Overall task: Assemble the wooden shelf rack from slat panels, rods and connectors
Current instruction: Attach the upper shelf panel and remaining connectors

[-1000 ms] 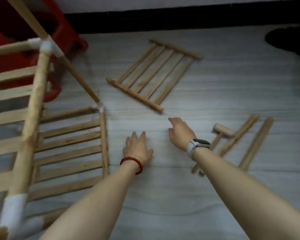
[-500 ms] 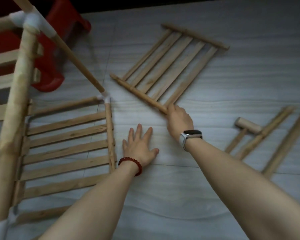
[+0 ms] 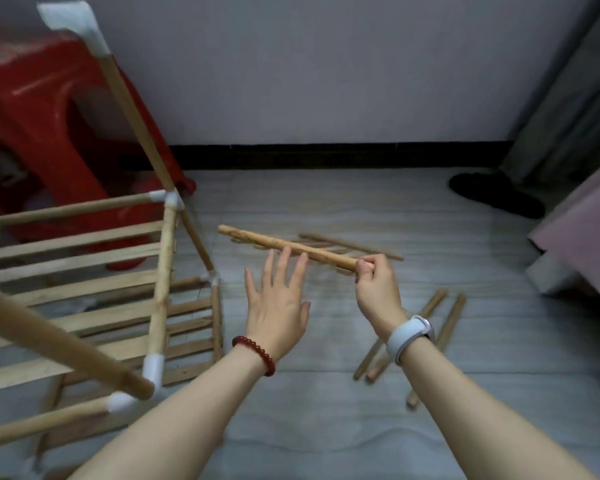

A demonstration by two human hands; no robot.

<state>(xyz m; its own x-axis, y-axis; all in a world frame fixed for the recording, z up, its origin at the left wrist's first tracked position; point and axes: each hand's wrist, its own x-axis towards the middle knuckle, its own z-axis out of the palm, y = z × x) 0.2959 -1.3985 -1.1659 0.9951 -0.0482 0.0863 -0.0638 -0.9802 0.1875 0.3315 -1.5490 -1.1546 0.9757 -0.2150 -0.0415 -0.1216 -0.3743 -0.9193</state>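
Since the earlier frame, the loose wooden slat panel has been lifted off the grey floor at its near rail; before it lay flat. Now the right hand pinches the right end of this rail in the middle of the frame. The left hand is spread with straight fingers, its fingertips touching or almost touching the rail. This rail's long axis runs from upper left down to right. The half-built wooden rack with white connectors stands at the left, nearer the left hand, so I judge the panel must travel leftward.
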